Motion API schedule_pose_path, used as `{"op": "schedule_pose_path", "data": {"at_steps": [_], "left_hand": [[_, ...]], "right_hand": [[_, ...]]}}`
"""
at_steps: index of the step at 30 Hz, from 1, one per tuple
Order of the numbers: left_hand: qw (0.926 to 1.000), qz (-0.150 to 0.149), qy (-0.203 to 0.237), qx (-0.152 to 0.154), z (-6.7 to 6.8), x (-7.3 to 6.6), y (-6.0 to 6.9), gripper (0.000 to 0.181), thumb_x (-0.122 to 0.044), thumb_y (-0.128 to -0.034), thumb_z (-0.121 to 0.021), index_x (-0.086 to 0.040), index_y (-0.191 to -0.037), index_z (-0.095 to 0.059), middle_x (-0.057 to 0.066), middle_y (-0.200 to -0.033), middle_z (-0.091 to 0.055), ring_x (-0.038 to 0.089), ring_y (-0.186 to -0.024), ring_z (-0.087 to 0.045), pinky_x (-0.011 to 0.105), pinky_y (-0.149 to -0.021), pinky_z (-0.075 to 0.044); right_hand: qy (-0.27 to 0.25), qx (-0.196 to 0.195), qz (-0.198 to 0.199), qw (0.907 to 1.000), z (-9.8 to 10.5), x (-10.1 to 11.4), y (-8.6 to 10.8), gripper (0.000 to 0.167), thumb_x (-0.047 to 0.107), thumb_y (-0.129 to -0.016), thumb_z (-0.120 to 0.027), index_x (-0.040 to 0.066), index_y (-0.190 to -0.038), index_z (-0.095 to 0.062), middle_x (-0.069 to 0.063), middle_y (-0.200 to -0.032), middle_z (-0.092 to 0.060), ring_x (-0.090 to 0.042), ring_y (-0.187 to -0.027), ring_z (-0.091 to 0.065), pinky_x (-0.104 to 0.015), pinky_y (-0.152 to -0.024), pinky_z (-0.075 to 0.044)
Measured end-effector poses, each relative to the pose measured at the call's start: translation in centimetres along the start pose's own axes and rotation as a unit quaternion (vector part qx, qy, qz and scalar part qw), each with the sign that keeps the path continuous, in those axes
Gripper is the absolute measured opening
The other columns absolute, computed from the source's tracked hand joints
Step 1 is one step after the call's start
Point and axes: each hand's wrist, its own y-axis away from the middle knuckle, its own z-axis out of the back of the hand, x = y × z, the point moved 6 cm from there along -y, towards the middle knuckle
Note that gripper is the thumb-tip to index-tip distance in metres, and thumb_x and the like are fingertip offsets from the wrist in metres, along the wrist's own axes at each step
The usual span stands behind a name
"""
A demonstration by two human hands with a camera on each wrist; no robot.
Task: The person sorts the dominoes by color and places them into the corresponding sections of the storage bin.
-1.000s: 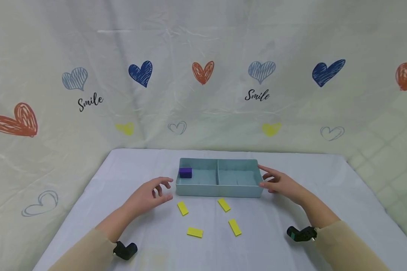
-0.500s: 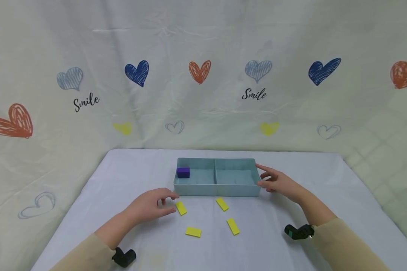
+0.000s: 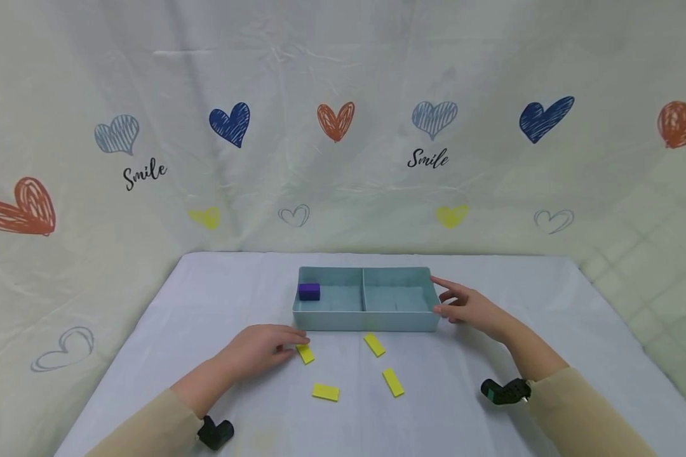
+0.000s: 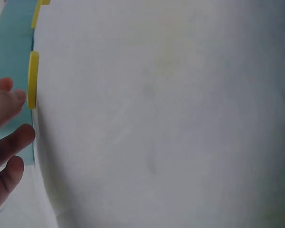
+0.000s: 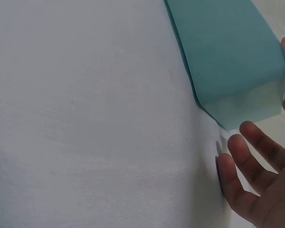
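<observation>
Yellow tile [image 3: 305, 357] lies on the table [image 3: 463, 400] before the left end of the divided box [image 3: 366, 322], partly under the left hand [image 3: 261, 348], whose grip is parted, contact unclear. The right hand [image 3: 473, 312], loosely spread, touches the box's right end, probably steadying it.

White-clothed table [image 3: 434, 412]; on it, blue-green two-compartment box [image 3: 366, 322], four yellow strips [image 3: 392, 383] lying apart nearby.

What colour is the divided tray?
The divided tray is pale blue-green; the head view shows it best, both compartments included.
</observation>
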Motion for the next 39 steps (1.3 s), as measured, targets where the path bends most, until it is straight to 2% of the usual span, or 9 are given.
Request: {"op": "schedule_pose_path", "data": {"at_steps": [5,13,19,35,39], "left_hand": [[0.9995,-0.028,-0.018,0.0,-0.2,0.0,-0.5,0.032,-0.017,-0.0919,-0.072,-0.027,-0.122,-0.072,-0.012,-0.125,-0.067,0.011,-0.116,-0.062,0.036,-0.094,-0.051],[0.9985,-0.035,-0.021,0.037,-0.7,0.0,-1.1,0.029,-0.014,-0.0927,-0.07,-0.025,-0.119,-0.075,-0.012,-0.124,-0.067,0.012,-0.117,-0.062,0.036,-0.094,-0.051],[0.9979,-0.043,-0.027,0.04,-0.9,-0.1,-1.3,0.026,-0.014,-0.0926,-0.07,-0.026,-0.115,-0.076,-0.01,-0.119,-0.068,0.012,-0.113,-0.063,0.034,-0.094,-0.051],[0.9978,-0.026,-0.017,0.058,-0.8,-0.2,-1.0,0.026,-0.016,-0.092,-0.071,-0.025,-0.115,-0.076,-0.011,-0.107,-0.066,0.007,-0.096,-0.062,0.028,-0.084,-0.053],[0.9982,-0.03,-0.011,0.051,-0.7,-0.4,-0.8,0.025,-0.016,-0.0916,-0.072,-0.025,-0.114,-0.077,-0.011,-0.106,-0.065,0.006,-0.094,-0.061,0.028,-0.082,-0.052]], "right_hand": [[0.007,-0.001,0.005,1.0,0.2,0.2,0.1,0.077,0.037,-0.094,-0.068,0.028,-0.158,-0.026,-0.024,-0.141,-0.045,-0.027,-0.11,-0.059,-0.041,-0.089,-0.053],[0.01,-0.001,0.001,0.9999,0.2,0.3,0.1,0.078,0.038,-0.093,-0.069,0.028,-0.158,-0.026,-0.024,-0.141,-0.045,-0.027,-0.112,-0.059,-0.04,-0.088,-0.053],[0.008,0.0,0.0,1.0,0.2,0.2,0.0,0.079,0.037,-0.093,-0.069,0.028,-0.158,-0.026,-0.024,-0.141,-0.045,-0.027,-0.112,-0.059,-0.041,-0.088,-0.053],[0.014,-0.002,0.001,0.9999,0.1,0.2,0.1,0.078,0.038,-0.093,-0.069,0.028,-0.158,-0.026,-0.024,-0.14,-0.046,-0.027,-0.112,-0.059,-0.041,-0.088,-0.053],[0.019,-0.002,0.001,0.9998,0.1,0.2,0.1,0.078,0.039,-0.093,-0.068,0.028,-0.158,-0.026,-0.024,-0.141,-0.046,-0.028,-0.112,-0.059,-0.04,-0.089,-0.053]]}}
